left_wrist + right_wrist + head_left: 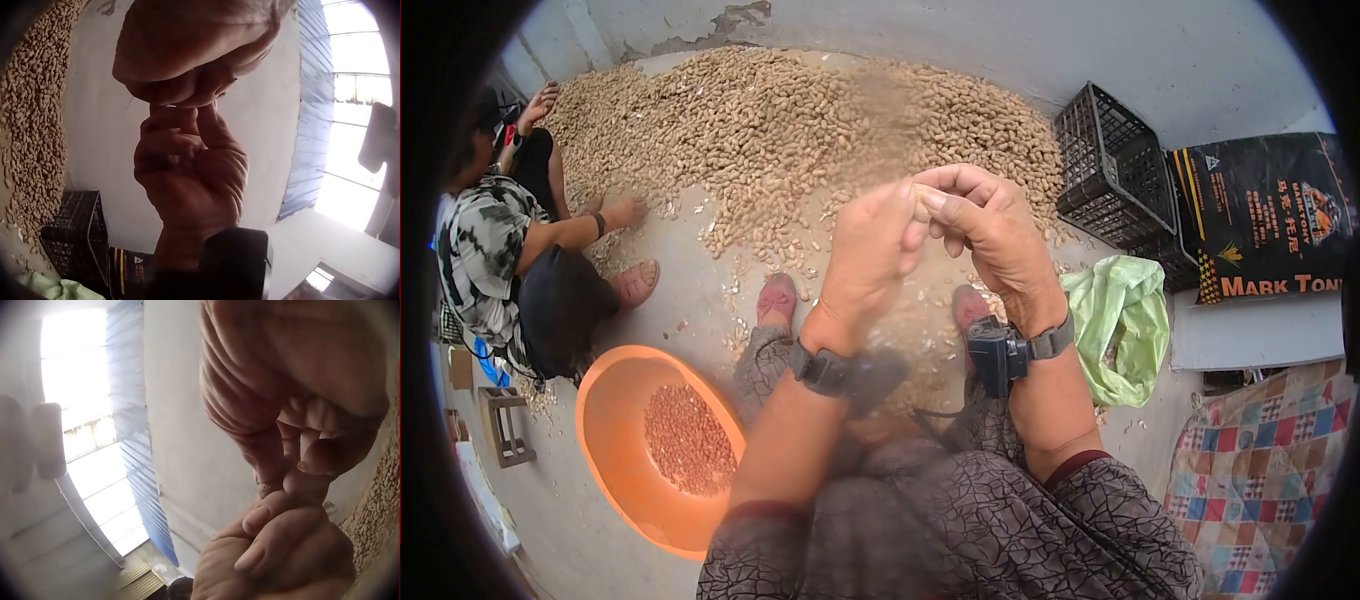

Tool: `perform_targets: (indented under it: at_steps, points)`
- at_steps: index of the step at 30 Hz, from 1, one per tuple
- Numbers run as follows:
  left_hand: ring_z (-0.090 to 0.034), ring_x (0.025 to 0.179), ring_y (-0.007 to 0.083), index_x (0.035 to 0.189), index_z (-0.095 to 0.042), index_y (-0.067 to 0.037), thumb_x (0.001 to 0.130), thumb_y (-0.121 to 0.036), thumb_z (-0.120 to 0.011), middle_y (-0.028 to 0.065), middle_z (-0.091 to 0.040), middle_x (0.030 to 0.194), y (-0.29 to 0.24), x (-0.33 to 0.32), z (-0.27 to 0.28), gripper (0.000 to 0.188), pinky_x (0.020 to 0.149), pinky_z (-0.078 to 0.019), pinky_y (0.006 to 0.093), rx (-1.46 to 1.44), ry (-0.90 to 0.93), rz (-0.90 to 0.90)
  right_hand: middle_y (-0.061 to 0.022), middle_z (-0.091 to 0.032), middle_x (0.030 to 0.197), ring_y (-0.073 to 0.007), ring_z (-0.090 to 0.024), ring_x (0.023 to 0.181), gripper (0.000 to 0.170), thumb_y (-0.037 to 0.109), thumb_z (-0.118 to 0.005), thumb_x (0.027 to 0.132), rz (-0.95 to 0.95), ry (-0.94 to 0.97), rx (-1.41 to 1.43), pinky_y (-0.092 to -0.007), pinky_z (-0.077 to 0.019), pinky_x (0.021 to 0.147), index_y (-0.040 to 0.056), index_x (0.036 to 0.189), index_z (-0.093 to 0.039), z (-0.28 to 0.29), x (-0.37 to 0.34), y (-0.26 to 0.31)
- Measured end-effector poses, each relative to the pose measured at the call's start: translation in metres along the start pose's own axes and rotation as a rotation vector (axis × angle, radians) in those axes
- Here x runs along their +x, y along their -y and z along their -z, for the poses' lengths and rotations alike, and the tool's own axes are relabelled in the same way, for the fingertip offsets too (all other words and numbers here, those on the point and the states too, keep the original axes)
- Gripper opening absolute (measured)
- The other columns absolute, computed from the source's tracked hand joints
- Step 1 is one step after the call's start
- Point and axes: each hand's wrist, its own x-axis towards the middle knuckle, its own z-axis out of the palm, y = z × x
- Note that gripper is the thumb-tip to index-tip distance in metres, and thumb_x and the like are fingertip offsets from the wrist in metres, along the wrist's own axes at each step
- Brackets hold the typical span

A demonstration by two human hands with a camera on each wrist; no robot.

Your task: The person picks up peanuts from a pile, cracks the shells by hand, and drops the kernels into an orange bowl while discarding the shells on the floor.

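Both hands meet at the fingertips in the head view, above the floor and near the peanut heap [790, 120]. Between thumb and fingers the right hand [990, 225] pinches a peanut [921, 207]. The left hand [870, 250], a little blurred, has curled fingers and its thumb against the same peanut. In the right wrist view a small part of the peanut [267, 487] shows between the right hand [294, 381] and the left hand [281, 550]. The left wrist view shows the fingertips touching, with the peanut hidden.
An orange basin [610, 400] with red kernels [688, 440] stands at lower left. Another person [495, 250] sits at the left by the heap. On the right are a green bag [1120, 330], black crates [1105, 165], a black printed sack [1265, 215] and a patchwork cloth [1260, 480].
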Motion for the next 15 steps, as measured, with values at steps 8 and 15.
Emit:
perform_targets:
  at_steps: [8,15]
  points:
    - [-0.037,0.049,0.0021,0.084,-0.059,-0.003,0.096,-0.023,-0.044,-0.0029,-0.049,0.062,0.000,-0.001,-0.004,0.027,0.041,-0.0275,0.0165,0.119,-0.121,-0.056,-0.0106,-0.060,0.076,-0.0130,-0.060,0.064,0.010,-0.005,-0.059,0.083,0.048,-0.055,0.030,-0.0259,-0.0519,0.056,-0.0065,0.090,-0.053,-0.021,-0.009,0.019]
    - [-0.038,0.046,0.0021,0.093,-0.057,0.002,0.096,-0.024,-0.045,-0.0023,-0.048,0.063,-0.009,-0.004,0.000,0.028,0.040,-0.0306,0.0141,0.047,0.005,-0.072,-0.0087,-0.060,0.076,-0.0123,-0.062,0.066,0.013,-0.004,-0.063,0.080,0.161,-0.121,-0.048,-0.0240,-0.0524,0.057,-0.0054,0.089,-0.053,-0.019,-0.008,0.012]
